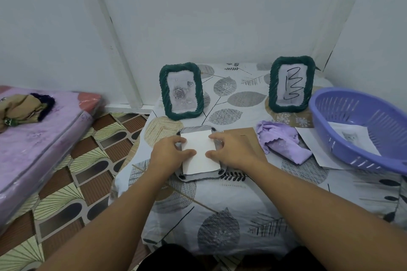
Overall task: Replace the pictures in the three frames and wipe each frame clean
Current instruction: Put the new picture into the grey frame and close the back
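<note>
Leaf-print tablecloth (220,215) | lilac cloth (284,143), purple basket (343,145) right of hands

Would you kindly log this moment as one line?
stage: picture swap | left hand, right hand: pressing white sheet into face-down frame

Pretty tight around the middle. Both the left hand (170,152) and right hand (231,152) sit on the white sheet (200,154), so that spot is taken. Right beside it there's a brown backing board (246,138), then the purple cloth (284,141) and the lilac basket (361,130) crowding the right edge. Two green frames (181,91) (291,84) stand upright at the back, with an open strip of tablecloth (233,99) between them. The near part of the table is bare cloth too.
</note>
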Motion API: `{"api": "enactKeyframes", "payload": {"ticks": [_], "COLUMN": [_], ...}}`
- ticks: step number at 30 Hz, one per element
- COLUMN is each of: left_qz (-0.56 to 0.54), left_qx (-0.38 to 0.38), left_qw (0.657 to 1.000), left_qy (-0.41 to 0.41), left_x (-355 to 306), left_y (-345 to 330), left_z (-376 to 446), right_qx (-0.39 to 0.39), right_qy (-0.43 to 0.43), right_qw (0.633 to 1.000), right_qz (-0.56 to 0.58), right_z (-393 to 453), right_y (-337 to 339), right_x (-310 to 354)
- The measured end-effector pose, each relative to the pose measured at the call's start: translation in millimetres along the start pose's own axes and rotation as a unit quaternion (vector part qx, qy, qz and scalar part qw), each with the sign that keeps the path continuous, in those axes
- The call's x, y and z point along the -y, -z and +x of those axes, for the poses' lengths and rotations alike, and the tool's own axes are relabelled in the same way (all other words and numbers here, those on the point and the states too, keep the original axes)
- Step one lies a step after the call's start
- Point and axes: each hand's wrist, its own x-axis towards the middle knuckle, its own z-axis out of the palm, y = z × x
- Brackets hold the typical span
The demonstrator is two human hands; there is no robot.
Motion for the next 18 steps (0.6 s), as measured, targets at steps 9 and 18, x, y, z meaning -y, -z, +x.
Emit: {"api": "enactKeyframes", "payload": {"ticks": [9,18], "left_qz": [-0.048,-0.064], "left_qx": [0.010,-0.059], "left_qw": [0.999,0.995], "left_qy": [0.021,0.052], "left_x": [-1,9], "left_y": [3,10], "left_z": [0,0], "right_qx": [0.017,-0.138], "right_qy": [-0.015,0.004], "right_qw": [1.000,0.990], "right_qz": [0.015,0.002], "right_z": [1,2], "right_y": [1,18], "right_x": [3,-10]}}
